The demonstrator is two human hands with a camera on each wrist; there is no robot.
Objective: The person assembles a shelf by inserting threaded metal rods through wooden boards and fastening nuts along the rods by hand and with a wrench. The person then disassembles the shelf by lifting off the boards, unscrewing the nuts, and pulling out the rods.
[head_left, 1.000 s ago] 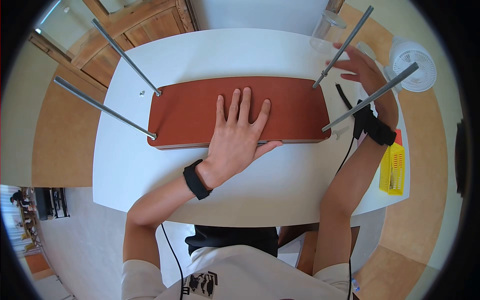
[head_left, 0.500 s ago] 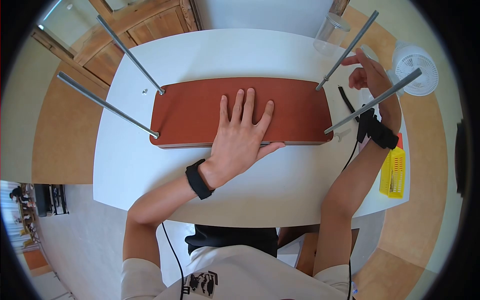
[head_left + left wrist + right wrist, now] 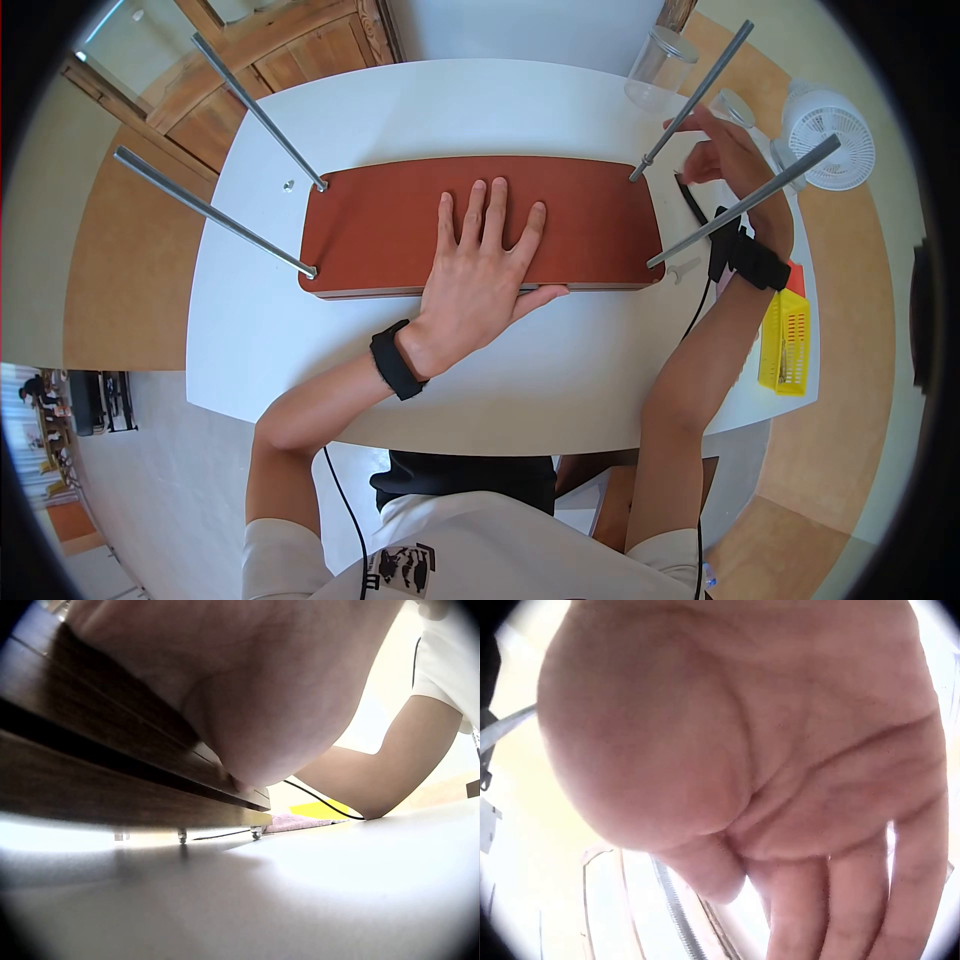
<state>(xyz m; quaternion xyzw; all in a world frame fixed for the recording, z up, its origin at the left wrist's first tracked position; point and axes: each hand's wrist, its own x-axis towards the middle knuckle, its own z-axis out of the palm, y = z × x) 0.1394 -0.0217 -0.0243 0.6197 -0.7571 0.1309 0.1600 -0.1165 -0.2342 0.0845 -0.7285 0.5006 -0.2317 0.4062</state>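
A reddish-brown board with rounded corners lies on the white table, a metal rod standing up at each corner. My left hand rests flat on its middle, fingers spread, thumb along the near edge. In the left wrist view the dark wooden edge shows beneath the palm. My right hand is beside the back right rod, index finger reaching towards it and the other fingers bent. Low on that rod sits a small nut. The right wrist view shows a bare palm, with a threaded rod beyond the thumb.
The front right rod slants past my right wrist. A clear jar and a white fan stand at the back right. A yellow basket is at the right edge, and a small metal piece lies left of the board.
My right hand drew back from the rod with its fingers bending, then moved slightly left towards it again. The nut sits a little lower on the rod. My left hand stays put.
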